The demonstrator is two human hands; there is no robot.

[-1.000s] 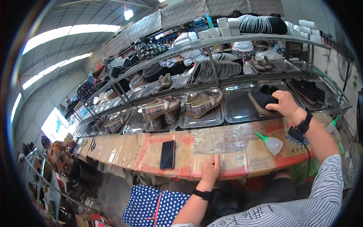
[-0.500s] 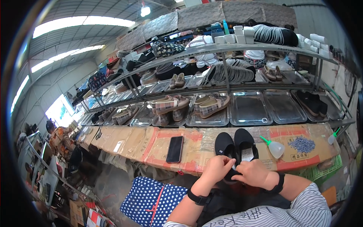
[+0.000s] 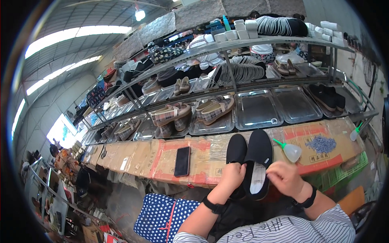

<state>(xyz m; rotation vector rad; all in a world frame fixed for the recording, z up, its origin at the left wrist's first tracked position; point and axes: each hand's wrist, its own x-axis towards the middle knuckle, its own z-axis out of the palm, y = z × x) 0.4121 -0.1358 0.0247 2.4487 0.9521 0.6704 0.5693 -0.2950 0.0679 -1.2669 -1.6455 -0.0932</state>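
The left hand's (image 3: 231,176) fingers close on the black shoes (image 3: 258,150) over the near edge of the cardboard-covered desk (image 3: 137,156); the right hand's (image 3: 286,179) curl beside them, grip unclear. From the shoes, a phone (image 3: 182,161) lies at nine o'clock. Beyond, at twelve, a metal rack (image 3: 230,73) carries trays (image 3: 259,108); a lit lamp (image 3: 140,15) hangs at eleven.

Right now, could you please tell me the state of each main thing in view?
Left hand: closed on the black shoes
Right hand: fingers curled, contact unclear
Black shoes: side by side, toes pointing away
Phone: flat, screen dark
Nearer green-tipped bottle: lying down
Blue bits: loosely heaped
Ceiling lamp: lit
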